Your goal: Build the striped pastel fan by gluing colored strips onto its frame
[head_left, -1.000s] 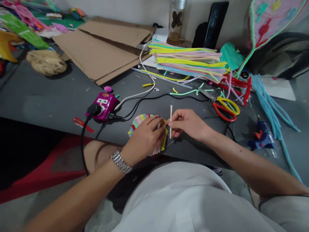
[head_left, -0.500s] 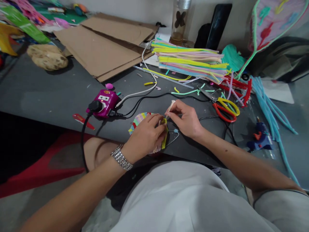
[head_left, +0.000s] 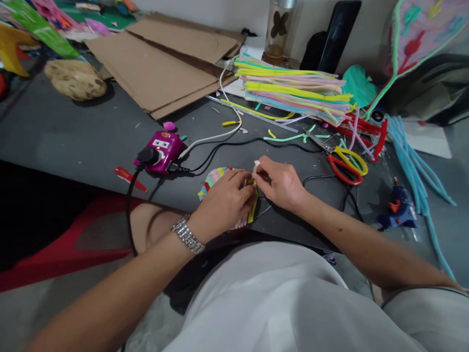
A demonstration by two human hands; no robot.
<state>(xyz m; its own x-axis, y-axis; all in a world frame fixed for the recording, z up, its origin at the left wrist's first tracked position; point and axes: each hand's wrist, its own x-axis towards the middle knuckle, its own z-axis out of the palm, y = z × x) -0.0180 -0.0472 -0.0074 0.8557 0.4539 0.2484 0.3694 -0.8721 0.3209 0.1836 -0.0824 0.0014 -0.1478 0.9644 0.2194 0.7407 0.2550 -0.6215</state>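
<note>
Under my left hand (head_left: 225,200) is a rounded, striped piece made of many-coloured pipe cleaners (head_left: 209,182), at the table's front edge. The fingers of that hand curl over it and hold it; much of it is hidden beneath them. A short pale pipe cleaner (head_left: 257,165) is pinched between the thumb and fingers of my right hand (head_left: 281,183). Its lower end is out of sight by the striped piece's yellow right border. My two hands are close together, fingertips nearly meeting.
Scissors (head_left: 348,164) with red and yellow handles lie right of my hands, near a blue glue gun (head_left: 399,210). A purple power adapter (head_left: 163,151) with cables sits left. Behind are bundled pipe cleaners (head_left: 293,90) and cardboard sheets (head_left: 161,68).
My right hand has moved slightly left and in toward my left hand, bringing the pale pipe cleaner to the striped piece's edge. My left hand stays on the piece. The whole view has shifted slightly.
</note>
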